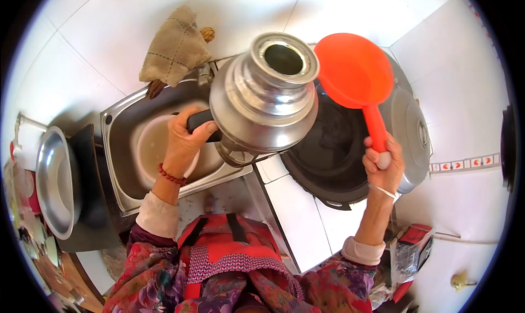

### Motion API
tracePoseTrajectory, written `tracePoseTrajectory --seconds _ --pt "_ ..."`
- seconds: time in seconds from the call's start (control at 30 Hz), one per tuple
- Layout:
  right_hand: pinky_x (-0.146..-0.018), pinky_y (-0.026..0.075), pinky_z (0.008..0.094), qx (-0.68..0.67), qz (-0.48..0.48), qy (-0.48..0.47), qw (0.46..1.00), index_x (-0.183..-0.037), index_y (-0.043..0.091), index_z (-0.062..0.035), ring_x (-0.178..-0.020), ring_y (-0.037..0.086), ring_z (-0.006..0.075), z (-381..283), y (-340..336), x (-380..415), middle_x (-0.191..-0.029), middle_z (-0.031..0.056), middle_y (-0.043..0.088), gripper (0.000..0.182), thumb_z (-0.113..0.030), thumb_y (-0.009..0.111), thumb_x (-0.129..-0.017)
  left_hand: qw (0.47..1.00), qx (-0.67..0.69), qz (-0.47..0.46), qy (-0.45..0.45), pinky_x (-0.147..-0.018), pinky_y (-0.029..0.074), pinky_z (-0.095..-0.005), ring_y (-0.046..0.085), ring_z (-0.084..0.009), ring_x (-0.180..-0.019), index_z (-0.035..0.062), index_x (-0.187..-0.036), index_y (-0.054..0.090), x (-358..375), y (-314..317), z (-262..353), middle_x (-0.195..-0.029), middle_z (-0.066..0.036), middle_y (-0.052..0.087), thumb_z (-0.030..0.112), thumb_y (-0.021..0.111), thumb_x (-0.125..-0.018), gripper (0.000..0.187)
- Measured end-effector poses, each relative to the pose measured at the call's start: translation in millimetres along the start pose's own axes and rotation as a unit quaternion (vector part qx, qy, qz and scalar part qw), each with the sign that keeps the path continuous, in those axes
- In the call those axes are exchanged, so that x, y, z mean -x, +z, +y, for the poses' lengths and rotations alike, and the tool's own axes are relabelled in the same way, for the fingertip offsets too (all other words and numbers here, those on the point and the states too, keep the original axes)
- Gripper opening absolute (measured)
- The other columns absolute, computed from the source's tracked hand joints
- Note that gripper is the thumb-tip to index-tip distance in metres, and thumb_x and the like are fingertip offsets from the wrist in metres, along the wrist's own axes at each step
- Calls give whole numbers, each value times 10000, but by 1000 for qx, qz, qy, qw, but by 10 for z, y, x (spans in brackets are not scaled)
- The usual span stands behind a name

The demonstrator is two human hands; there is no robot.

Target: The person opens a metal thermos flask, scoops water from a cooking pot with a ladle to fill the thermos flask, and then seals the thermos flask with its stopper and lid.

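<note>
My left hand [187, 140] is closed round the black handle of a steel thermos flask [262, 113], lifted in front of the sink with its uncapped mouth facing up toward me. In my right hand [384, 162] is the handle of an orange plastic water ladle [355, 69]. The ladle's bowl is held up at the right of the flask's mouth, over the back of a large dark wok [328, 143]. Some liquid seems to lie in the wok. What is inside the flask is too dark to tell.
A steel sink [123, 149] holds a pale basin [147, 149]. Above it hangs a brown checked cloth [178, 47] near the tap. At left stands a metal bowl [54, 181] on its side. A large metal lid [410, 132] leans right of the wok, on white tiles [298, 217].
</note>
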State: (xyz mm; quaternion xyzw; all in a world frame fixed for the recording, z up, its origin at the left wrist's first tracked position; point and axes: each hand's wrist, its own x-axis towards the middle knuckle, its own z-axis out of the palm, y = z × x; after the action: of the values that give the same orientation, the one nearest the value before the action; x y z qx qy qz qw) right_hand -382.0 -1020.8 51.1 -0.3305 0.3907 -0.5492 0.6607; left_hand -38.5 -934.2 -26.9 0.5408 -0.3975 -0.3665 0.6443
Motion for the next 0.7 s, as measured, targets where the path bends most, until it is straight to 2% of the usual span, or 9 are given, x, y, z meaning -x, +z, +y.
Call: tracePoseTrajectory --seconds 0.2,0.47,0.7 --pt "-341 306 190 25 -29 -44 998 -1128 435 52 -464 421 120 -494 400 415 -816 212 521 392 -201 475 -831 999 -44 -19 12 -519 383 -209 434 -50 -582 10 -741 558 -34 -43 80 -626 22 487 173 702 -701 221" --pt "-328 309 195 -21 -67 -51 996 -1186 351 75 -457 406 125 -692 749 743 -848 268 482 453 -188 454 -832 997 -58 -41 32 -474 353 -231 398 -70 -538 20 -703 547 -39 -52 87 -564 -4 454 205 692 -712 236" --pt "-334 302 183 37 -93 -81 992 -1183 316 112 -453 384 99 -690 903 880 -859 248 462 448 -179 426 -860 995 -79 -30 57 -473 366 -240 419 -86 -529 9 -708 542 -47 -49 89 -574 -27 485 213 702 -706 260"
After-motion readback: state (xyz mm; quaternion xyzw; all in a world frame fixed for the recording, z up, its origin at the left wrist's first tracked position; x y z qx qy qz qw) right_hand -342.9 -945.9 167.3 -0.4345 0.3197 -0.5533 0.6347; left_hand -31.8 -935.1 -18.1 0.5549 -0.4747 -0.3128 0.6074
